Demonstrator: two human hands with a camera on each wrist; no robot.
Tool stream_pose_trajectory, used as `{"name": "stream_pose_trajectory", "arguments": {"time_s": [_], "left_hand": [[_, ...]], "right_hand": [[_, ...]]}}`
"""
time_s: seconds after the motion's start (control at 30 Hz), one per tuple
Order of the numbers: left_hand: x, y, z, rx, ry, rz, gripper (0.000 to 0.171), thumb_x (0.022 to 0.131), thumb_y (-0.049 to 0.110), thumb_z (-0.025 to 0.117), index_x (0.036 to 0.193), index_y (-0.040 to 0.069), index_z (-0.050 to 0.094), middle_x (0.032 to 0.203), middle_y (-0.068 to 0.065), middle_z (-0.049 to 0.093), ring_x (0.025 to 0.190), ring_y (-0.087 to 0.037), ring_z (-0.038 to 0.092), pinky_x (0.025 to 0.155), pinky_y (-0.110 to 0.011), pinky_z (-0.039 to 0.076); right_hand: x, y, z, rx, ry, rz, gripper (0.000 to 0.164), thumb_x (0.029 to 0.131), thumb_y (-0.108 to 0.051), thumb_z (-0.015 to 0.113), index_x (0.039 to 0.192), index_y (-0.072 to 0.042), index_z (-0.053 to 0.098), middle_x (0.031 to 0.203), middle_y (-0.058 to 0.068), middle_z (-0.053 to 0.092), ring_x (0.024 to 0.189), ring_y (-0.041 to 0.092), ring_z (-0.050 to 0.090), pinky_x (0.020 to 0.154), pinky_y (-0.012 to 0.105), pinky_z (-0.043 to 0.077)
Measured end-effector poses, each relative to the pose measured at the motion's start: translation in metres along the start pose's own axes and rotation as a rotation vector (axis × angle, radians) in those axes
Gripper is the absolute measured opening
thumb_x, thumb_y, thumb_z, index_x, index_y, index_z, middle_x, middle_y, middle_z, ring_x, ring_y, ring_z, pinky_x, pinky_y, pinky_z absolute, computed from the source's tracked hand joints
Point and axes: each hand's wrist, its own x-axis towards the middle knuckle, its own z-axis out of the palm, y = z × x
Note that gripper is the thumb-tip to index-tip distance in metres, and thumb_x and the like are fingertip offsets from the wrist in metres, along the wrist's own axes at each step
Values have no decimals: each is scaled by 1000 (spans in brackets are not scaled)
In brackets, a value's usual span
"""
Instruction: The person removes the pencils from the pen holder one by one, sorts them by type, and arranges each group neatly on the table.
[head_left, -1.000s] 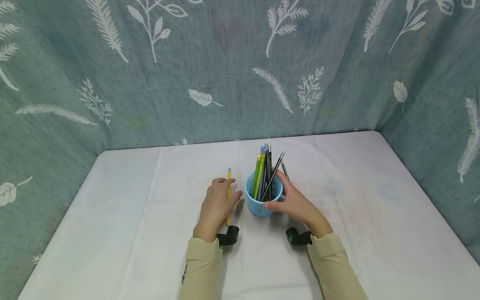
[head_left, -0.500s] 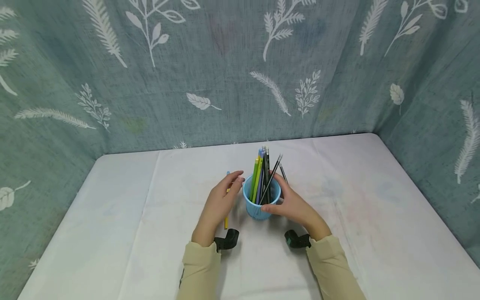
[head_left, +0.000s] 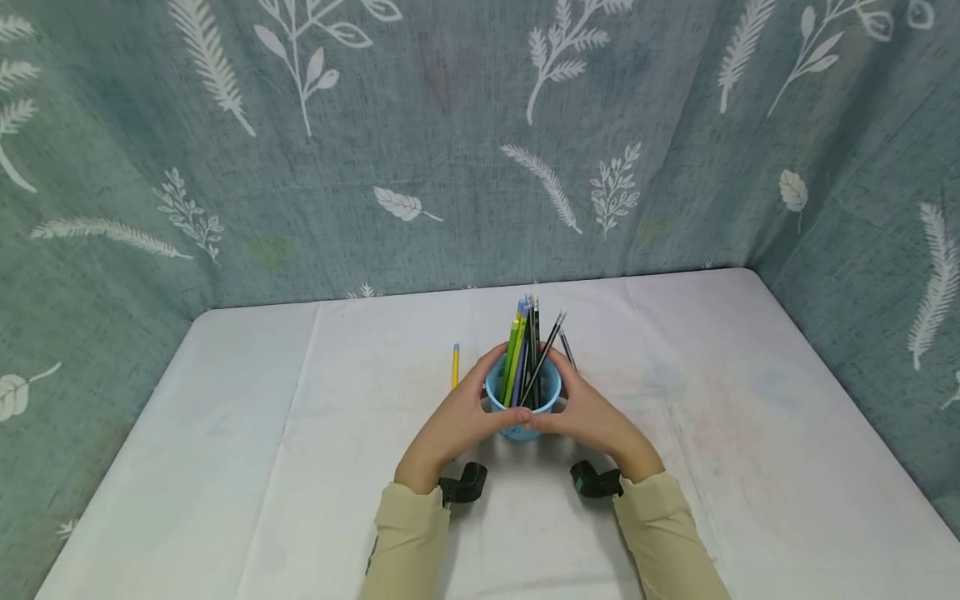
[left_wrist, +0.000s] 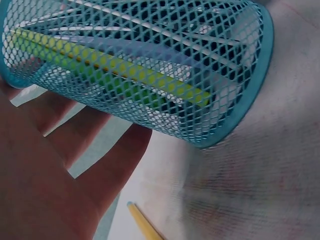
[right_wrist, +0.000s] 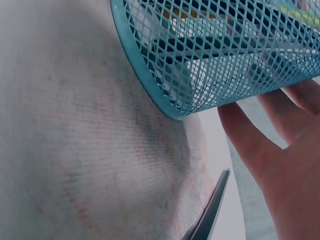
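A light blue mesh pencil cup stands upright on the white cloth, full of green, purple and black pencils. Both hands hold it from opposite sides, thumbs meeting at the front of the rim. My left hand curves round the left side; in the left wrist view its fingertips touch the mesh wall. Round the right side curves my right hand, its fingertips against the mesh in the right wrist view. The far fingers are partly hidden behind the cup.
Just left of the cup lies a yellow pencil with a blue end, partly hidden by the left hand. Behind the right hand, a black pencil lies on the cloth. A patterned grey-green curtain borders the table's back and sides.
My left hand has left the yellow pencil, moved right and taken hold of the cup's left side. The right hand keeps its grip; the yellow pencil stays on the cloth.
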Motion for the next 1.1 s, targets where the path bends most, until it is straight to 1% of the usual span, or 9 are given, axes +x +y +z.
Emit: {"name": "stream_pose_trajectory", "arguments": {"time_s": [0.1, 0.2, 0.27, 0.37, 0.43, 0.53, 0.6, 0.77, 1.1], "left_hand": [[1, -2, 0, -9, -7, -16, 82, 73, 47, 69, 134, 52, 15, 140, 18, 21, 123, -15, 33, 91, -47, 36], [3, -2, 0, -20, -5, -1, 82, 72, 46, 70, 134, 51, 16, 140, 17, 23, 123, -16, 34, 91, -48, 35], [0, 5, -2, -28, -14, 7, 84, 72, 44, 71, 136, 46, 17, 140, 13, 25, 122, -17, 35, 91, -48, 35], [-6, 18, -5, -33, -26, 10, 88, 71, 40, 73, 139, 38, 18, 139, 6, 30, 118, -19, 39, 91, -46, 35], [-6, 20, -5, -35, -29, 3, 90, 70, 38, 75, 140, 36, 18, 137, 3, 34, 114, -21, 43, 90, -44, 37], [-1, 7, -1, -17, -20, -3, 91, 68, 41, 75, 137, 42, 17, 134, 5, 36, 109, -19, 46, 87, -43, 39], [3, -2, 1, -2, -15, -6, 91, 67, 44, 75, 136, 46, 15, 134, 7, 35, 107, -17, 47, 86, -42, 39], [4, -6, 2, 11, -18, -9, 91, 67, 48, 74, 134, 51, 13, 136, 7, 33, 108, -16, 46, 86, -43, 39], [3, -4, 1, -5, -21, -28, 90, 65, 48, 74, 132, 54, 14, 134, 7, 34, 107, -16, 46, 85, -42, 40]], "right_hand": [[-1, 0, -1, 37, -20, -25, 94, 71, -36, 74, 139, -41, 10, 144, -6, 15, 128, 23, 27, 95, 51, 29], [-1, 0, -6, 106, -56, -56, 85, 79, -26, 68, 140, -39, 10, 145, -5, 14, 129, 23, 26, 97, 51, 28], [-3, -7, -8, 144, -78, -64, 78, 85, -22, 62, 142, -32, 9, 147, 1, 12, 129, 26, 25, 98, 49, 27], [-4, -9, -8, 175, -75, -58, 66, 91, -19, 52, 143, -27, 13, 146, 5, 16, 129, 27, 26, 99, 48, 26], [-3, -9, -7, 161, -30, -43, 60, 91, -25, 51, 142, -25, 18, 145, 5, 19, 129, 26, 26, 99, 47, 26], [3, 0, -2, 150, 63, -39, 53, 91, -34, 50, 139, -27, 28, 144, 1, 24, 129, 22, 27, 99, 47, 27], [5, -1, 1, 141, 133, -27, 51, 90, -39, 50, 136, -26, 34, 142, -1, 29, 128, 20, 29, 99, 45, 28], [6, -5, 6, 107, 256, -25, 46, 89, -44, 49, 130, -24, 45, 135, -3, 40, 123, 16, 37, 97, 42, 32], [6, -6, 5, 79, 310, -30, 45, 87, -46, 50, 125, -23, 52, 128, -6, 48, 118, 14, 43, 95, 40, 35]]}}
